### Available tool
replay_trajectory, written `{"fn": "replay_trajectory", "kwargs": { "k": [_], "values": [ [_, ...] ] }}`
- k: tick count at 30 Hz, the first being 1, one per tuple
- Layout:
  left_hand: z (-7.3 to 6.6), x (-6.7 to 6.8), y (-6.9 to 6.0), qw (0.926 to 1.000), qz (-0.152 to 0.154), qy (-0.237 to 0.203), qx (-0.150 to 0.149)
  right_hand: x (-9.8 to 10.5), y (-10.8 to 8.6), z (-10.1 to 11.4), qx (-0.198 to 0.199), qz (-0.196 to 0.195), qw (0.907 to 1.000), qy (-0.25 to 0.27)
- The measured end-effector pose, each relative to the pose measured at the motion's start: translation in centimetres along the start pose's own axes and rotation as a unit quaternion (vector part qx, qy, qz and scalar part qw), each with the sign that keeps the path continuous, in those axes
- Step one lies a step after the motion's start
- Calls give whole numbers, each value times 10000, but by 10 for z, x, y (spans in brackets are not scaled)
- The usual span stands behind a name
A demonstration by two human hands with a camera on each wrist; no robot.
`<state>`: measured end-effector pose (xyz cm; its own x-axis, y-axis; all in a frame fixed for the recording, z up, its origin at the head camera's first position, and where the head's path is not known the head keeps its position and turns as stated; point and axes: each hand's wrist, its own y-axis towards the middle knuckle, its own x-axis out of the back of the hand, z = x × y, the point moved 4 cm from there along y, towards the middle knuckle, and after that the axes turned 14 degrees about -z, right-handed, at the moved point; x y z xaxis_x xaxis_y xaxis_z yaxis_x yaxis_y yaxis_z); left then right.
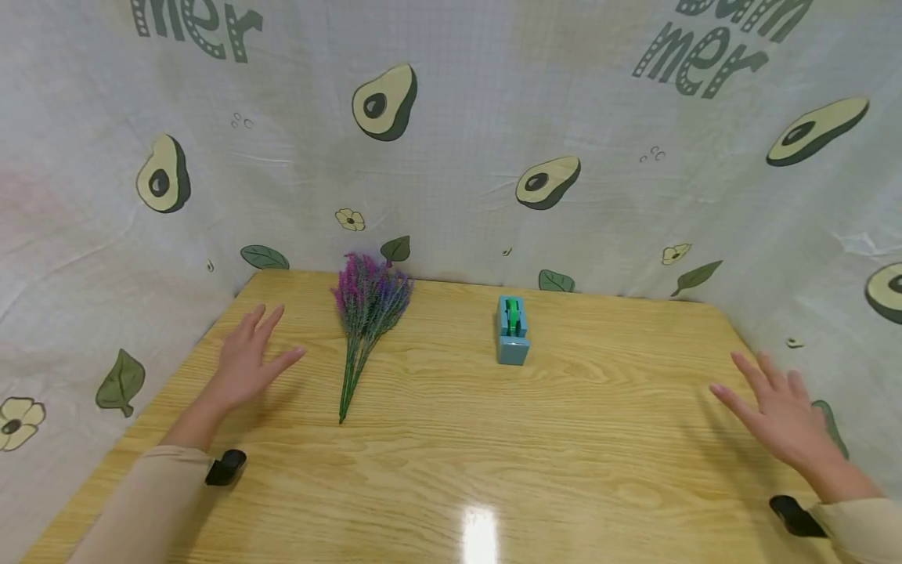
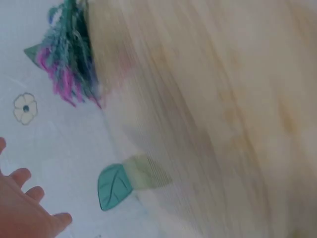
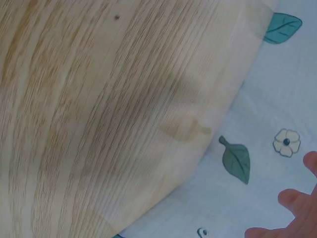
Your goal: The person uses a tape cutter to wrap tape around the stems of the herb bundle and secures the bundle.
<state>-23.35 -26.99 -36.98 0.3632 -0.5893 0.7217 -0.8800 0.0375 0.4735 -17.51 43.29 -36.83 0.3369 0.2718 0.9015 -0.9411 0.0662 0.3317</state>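
My left hand [image 1: 247, 364] hovers over the left side of the table with fingers spread, holding nothing. Just right of it lies a bunch of artificial lavender [image 1: 366, 313], purple heads toward the back and green stems toward me; its flowers [image 2: 69, 59] also show at the top of the left wrist view. A blue tape dispenser [image 1: 513, 351] with a green tape roll [image 1: 512, 313] stands right of the middle, toward the back. Over the right edge of the table my right hand [image 1: 782, 411] is held with fingers apart and nothing in it, far from both things.
The light wooden table [image 1: 564, 439] has a curtain [image 1: 465, 227] printed with avocados, leaves and flowers behind it and along both sides. A dark band piece sits at each wrist. Light glares off the table's near middle.
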Motion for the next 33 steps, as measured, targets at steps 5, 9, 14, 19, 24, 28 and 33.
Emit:
{"fn": "replay_trajectory", "kwargs": {
  "k": [5, 9, 14, 19, 24, 28, 33],
  "values": [
    [-11, -8, 4, 9970, -87, -712, 301, -4, -1, 7, 226, -173, 9977, 613],
    [-19, -17, 6, 9923, -133, -1130, 497, -7, -1, 15, 366, -323, 9929, 1087],
    [-28, -27, 10, 9871, -189, -1440, 675, -11, -1, 27, 323, -362, 9882, 1450],
    [-47, -36, 14, 9804, -136, -1837, 703, -16, -3, 35, 348, -437, 9848, 1644],
    [-60, -49, 17, 9719, -98, -2223, 761, -21, -3, 44, 409, -480, 9796, 1908],
    [-64, -62, 20, 9666, -57, -2437, 786, -25, -3, 54, 365, -409, 9768, 2070],
    [-77, -74, 24, 9623, 45, -2602, 785, -30, -2, 64, 323, -349, 9756, 2144]
  ]
}}
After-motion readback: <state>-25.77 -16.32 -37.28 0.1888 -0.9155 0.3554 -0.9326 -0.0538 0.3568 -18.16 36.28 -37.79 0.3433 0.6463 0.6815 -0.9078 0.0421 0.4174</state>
